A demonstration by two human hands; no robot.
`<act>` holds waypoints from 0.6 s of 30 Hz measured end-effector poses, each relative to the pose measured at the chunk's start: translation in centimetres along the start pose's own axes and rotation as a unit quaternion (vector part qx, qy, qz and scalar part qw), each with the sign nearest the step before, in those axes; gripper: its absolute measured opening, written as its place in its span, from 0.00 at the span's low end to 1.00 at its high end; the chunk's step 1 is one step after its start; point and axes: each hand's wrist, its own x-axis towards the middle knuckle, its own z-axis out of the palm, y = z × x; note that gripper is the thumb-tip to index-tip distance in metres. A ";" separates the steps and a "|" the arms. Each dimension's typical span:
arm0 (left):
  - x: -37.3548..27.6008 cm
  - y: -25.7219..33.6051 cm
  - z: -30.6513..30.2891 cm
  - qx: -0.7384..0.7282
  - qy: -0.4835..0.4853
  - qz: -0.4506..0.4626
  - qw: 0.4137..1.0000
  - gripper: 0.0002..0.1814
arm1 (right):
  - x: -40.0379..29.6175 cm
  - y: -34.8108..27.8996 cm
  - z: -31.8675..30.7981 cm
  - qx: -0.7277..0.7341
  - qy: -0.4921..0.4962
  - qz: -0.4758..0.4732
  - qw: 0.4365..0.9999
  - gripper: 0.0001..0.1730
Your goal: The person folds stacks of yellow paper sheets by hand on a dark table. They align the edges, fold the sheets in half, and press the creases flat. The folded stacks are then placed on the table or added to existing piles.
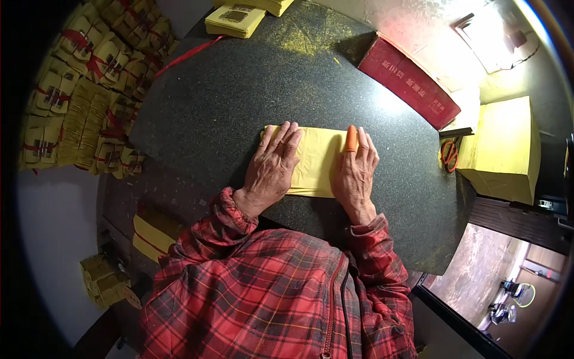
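A stack of thin yellow paper sheets (316,155) lies flat on the dark speckled tabletop (215,116), its surface slightly wrinkled. My left hand (276,164) rests palm down on the left end of the paper, fingers pointing away from me. On the right end lies my right hand (357,172), also palm down, with an orange rubber finger cot (351,138) on its index finger. Neither hand grips anything; both press or rest on the sheets. Under the palms the paper's ends are hidden.
Printed yellow paper stacks (235,20) and a red ribbon (188,56) lie at the back left. A red box (408,80), orange-handled scissors (449,155) and a thick yellow paper block (500,148) stand right. Tied paper bundles (56,92) are piled at far left.
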 end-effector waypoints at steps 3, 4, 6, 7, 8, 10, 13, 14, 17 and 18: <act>0.1 -0.4 0.3 0.008 0.006 0.003 1.000 0.32 | -0.4 3.8 -0.8 -0.060 0.033 0.030 0.997 0.41; 0.2 -0.4 0.3 0.011 0.007 0.004 1.000 0.32 | -0.7 5.2 -1.0 -0.088 0.045 0.045 0.994 0.40; 0.1 -0.5 0.4 0.020 0.012 0.005 1.000 0.32 | -1.5 5.6 -1.7 -0.120 0.043 0.017 0.992 0.41; 0.1 -0.5 0.7 0.023 0.015 0.007 1.000 0.31 | -1.6 4.3 -2.7 -0.121 0.030 0.001 0.992 0.42; 0.1 -0.6 0.8 0.027 0.018 0.009 0.999 0.31 | -1.5 2.5 -3.0 -0.080 0.007 -0.026 0.996 0.46; -0.3 -0.8 0.8 0.029 0.030 0.017 0.999 0.29 | -2.1 -2.9 -3.2 0.009 -0.062 -0.070 0.996 0.55; -0.8 -0.6 -0.1 0.045 0.041 0.035 0.998 0.25 | -4.1 -6.9 -2.0 0.074 -0.154 -0.126 0.977 0.64; -1.2 -0.6 -0.9 0.055 0.022 0.038 0.998 0.24 | -4.5 -7.3 -1.9 0.070 -0.158 -0.136 0.976 0.64; -3.0 -0.5 -2.3 0.054 0.034 0.044 0.997 0.19 | -5.7 -7.7 -2.0 0.092 -0.158 -0.162 0.970 0.65; -3.5 -0.1 -3.0 0.038 0.026 0.036 0.998 0.18 | -6.0 -7.8 -2.2 0.094 -0.160 -0.175 0.967 0.65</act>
